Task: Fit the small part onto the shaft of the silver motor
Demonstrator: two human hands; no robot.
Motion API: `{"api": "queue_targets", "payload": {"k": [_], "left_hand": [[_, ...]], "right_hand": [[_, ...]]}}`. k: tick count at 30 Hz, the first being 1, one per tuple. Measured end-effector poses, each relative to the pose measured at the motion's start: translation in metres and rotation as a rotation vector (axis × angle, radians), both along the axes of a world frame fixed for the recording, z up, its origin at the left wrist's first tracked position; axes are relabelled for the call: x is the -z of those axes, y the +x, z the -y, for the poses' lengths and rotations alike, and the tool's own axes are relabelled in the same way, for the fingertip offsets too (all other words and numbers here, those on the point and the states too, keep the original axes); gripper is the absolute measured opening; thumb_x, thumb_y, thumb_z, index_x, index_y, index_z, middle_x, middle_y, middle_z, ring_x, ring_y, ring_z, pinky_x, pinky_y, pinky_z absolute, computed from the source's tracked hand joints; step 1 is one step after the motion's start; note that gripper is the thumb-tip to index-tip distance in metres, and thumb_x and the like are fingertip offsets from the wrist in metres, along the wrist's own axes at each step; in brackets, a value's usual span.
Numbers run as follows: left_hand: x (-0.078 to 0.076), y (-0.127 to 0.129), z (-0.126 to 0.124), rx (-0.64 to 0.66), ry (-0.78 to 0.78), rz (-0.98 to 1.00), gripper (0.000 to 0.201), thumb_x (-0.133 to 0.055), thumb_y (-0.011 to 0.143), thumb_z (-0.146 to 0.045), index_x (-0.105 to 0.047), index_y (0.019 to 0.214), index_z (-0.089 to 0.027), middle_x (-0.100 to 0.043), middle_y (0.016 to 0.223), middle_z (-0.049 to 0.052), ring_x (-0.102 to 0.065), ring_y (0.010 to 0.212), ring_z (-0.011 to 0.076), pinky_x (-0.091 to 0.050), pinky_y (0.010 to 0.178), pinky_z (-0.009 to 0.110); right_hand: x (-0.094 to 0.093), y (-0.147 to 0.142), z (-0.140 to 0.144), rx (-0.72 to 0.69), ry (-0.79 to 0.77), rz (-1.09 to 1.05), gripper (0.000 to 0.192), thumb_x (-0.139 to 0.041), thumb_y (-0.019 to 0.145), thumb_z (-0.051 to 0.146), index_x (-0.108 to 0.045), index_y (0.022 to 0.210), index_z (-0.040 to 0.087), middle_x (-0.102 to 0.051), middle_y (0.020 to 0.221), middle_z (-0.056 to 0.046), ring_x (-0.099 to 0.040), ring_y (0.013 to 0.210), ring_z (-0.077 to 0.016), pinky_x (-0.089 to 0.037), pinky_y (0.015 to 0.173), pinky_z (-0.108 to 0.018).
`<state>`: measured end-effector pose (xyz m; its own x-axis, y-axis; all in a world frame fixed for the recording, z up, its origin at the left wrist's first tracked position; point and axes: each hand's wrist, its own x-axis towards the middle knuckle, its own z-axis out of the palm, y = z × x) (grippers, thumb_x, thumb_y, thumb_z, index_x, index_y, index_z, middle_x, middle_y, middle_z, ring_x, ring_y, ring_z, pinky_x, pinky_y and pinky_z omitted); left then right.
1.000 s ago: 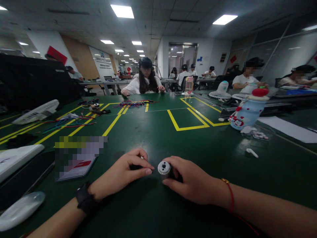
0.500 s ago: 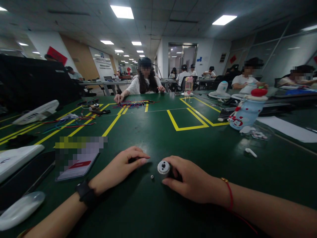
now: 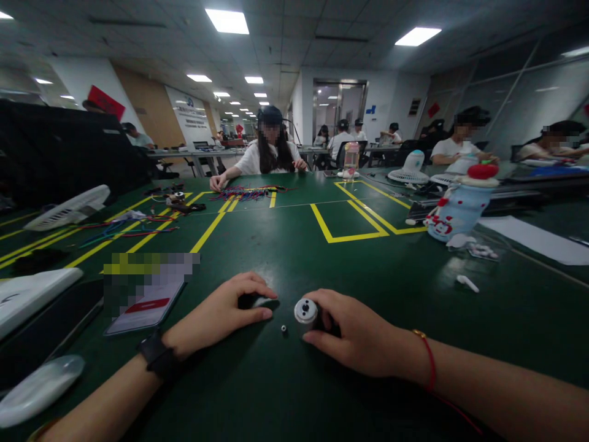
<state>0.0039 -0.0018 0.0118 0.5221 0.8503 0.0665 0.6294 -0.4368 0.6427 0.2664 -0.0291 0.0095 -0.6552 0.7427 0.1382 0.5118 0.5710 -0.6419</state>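
My right hand (image 3: 347, 328) is wrapped round a silvery metal cylinder (image 3: 305, 312), which stands upright on the green table (image 3: 257, 393). Dark holes show in the cylinder's round top face. Just left of it lies a tiny metal ring-like part (image 3: 284, 329), apart from both hands. My left hand (image 3: 234, 304) hovers or rests close to that small part, thumb and fingers apart, with nothing between them. Whether its underside touches the table I cannot tell.
A phone-like slab (image 3: 147, 304), a white computer mouse (image 3: 43, 390) and a white fan (image 3: 69, 209) lie to the left. Coloured wires (image 3: 251, 193) are before a person (image 3: 271, 153) opposite. To the right are a blue bottle (image 3: 460, 209), an earbud (image 3: 467, 283) and white paper (image 3: 536, 238).
My left thumb has moved down, away from the fingers, so the hand has opened wider. My right hand and the cylinder have barely moved.
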Motion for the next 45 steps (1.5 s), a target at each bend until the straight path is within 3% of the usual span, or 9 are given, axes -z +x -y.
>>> {"api": "queue_targets", "payload": {"k": [4, 8, 13, 17, 24, 29, 38, 41, 45], "left_hand": [[-0.003, 0.01, 0.011, 0.082, -0.015, -0.054, 0.025, -0.073, 0.077, -0.039, -0.07, 0.1, -0.03, -0.059, 0.111, 0.001, -0.054, 0.106, 0.0234, -0.04, 0.094, 0.04], [-0.001, 0.02, 0.017, 0.106, -0.045, -0.007, 0.013, -0.071, 0.08, -0.036, -0.073, 0.09, -0.028, -0.06, 0.105, 0.0, -0.055, 0.103, 0.022, -0.04, 0.092, 0.038], [-0.005, 0.026, 0.018, -0.063, -0.09, 0.271, 0.015, -0.062, 0.088, -0.032, -0.073, 0.097, -0.028, -0.061, 0.098, 0.001, -0.059, 0.09, 0.019, -0.045, 0.079, 0.032], [-0.009, 0.037, 0.023, -0.139, -0.027, 0.392, 0.017, -0.063, 0.088, -0.031, -0.073, 0.102, -0.031, -0.059, 0.098, 0.001, -0.059, 0.092, 0.0186, -0.044, 0.081, 0.032], [-0.014, 0.053, 0.034, -0.068, 0.019, 0.298, 0.023, -0.06, 0.091, -0.027, -0.07, 0.109, -0.035, -0.058, 0.099, 0.0, -0.057, 0.094, 0.0165, -0.044, 0.083, 0.031], [-0.019, 0.052, 0.039, -0.025, 0.043, 0.222, 0.028, -0.052, 0.095, -0.026, -0.065, 0.118, -0.036, -0.057, 0.104, 0.0, -0.056, 0.098, 0.0168, -0.045, 0.086, 0.032], [-0.016, 0.047, 0.042, 0.0, 0.297, 0.113, 0.031, -0.053, 0.093, -0.024, -0.064, 0.119, -0.034, -0.055, 0.109, 0.003, -0.054, 0.101, 0.021, -0.044, 0.088, 0.035], [-0.015, 0.044, 0.037, -0.085, 0.246, 0.201, 0.029, -0.049, 0.095, -0.029, -0.063, 0.12, -0.032, -0.057, 0.111, 0.004, -0.054, 0.103, 0.0216, -0.043, 0.09, 0.035], [-0.008, 0.032, 0.02, -0.328, 0.041, 0.285, 0.031, -0.048, 0.094, -0.041, -0.067, 0.112, -0.026, -0.064, 0.1, 0.004, -0.058, 0.09, 0.0214, -0.045, 0.081, 0.034]], "right_hand": [[0.001, 0.0, 0.0, -0.001, -0.005, -0.001, 0.031, -0.063, 0.084, 0.028, -0.054, 0.112, 0.02, -0.059, 0.095, -0.002, -0.05, 0.072, -0.014, -0.04, 0.063, -0.028], [0.002, 0.0, 0.0, 0.0, -0.011, -0.002, 0.029, -0.063, 0.084, 0.027, -0.054, 0.111, 0.02, -0.058, 0.093, -0.002, -0.05, 0.071, -0.014, -0.039, 0.063, -0.028], [0.002, -0.001, 0.0, 0.006, 0.016, -0.009, 0.026, -0.064, 0.083, 0.026, -0.054, 0.106, 0.019, -0.057, 0.091, -0.001, -0.049, 0.071, -0.0137, -0.038, 0.062, -0.027], [0.001, -0.003, 0.001, -0.005, 0.047, -0.024, 0.021, -0.064, 0.083, 0.024, -0.054, 0.101, 0.018, -0.056, 0.086, 0.0, -0.046, 0.068, -0.0126, -0.036, 0.061, -0.026], [0.003, -0.003, 0.0, -0.017, 0.081, -0.027, 0.023, -0.064, 0.083, 0.023, -0.054, 0.103, 0.018, -0.053, 0.081, 0.002, -0.043, 0.064, -0.012, -0.033, 0.059, -0.025], [0.003, -0.004, 0.0, -0.001, 0.1, -0.013, 0.017, -0.064, 0.082, 0.024, -0.054, 0.093, 0.017, -0.052, 0.078, 0.001, -0.042, 0.063, -0.0118, -0.032, 0.057, -0.025], [0.002, -0.004, 0.0, -0.008, 0.084, -0.017, 0.019, -0.063, 0.084, 0.024, -0.055, 0.1, 0.017, -0.056, 0.083, -0.001, -0.045, 0.066, -0.0129, -0.035, 0.06, -0.026], [0.001, -0.003, 0.001, -0.009, 0.062, -0.023, 0.022, -0.063, 0.083, 0.024, -0.056, 0.103, 0.017, -0.058, 0.086, -0.002, -0.047, 0.067, -0.0132, -0.037, 0.061, -0.026], [-0.002, -0.003, 0.001, -0.004, 0.031, -0.015, 0.034, -0.064, 0.084, 0.025, -0.054, 0.115, 0.017, -0.06, 0.094, -0.004, -0.049, 0.07, -0.0138, -0.039, 0.064, -0.027]]}}
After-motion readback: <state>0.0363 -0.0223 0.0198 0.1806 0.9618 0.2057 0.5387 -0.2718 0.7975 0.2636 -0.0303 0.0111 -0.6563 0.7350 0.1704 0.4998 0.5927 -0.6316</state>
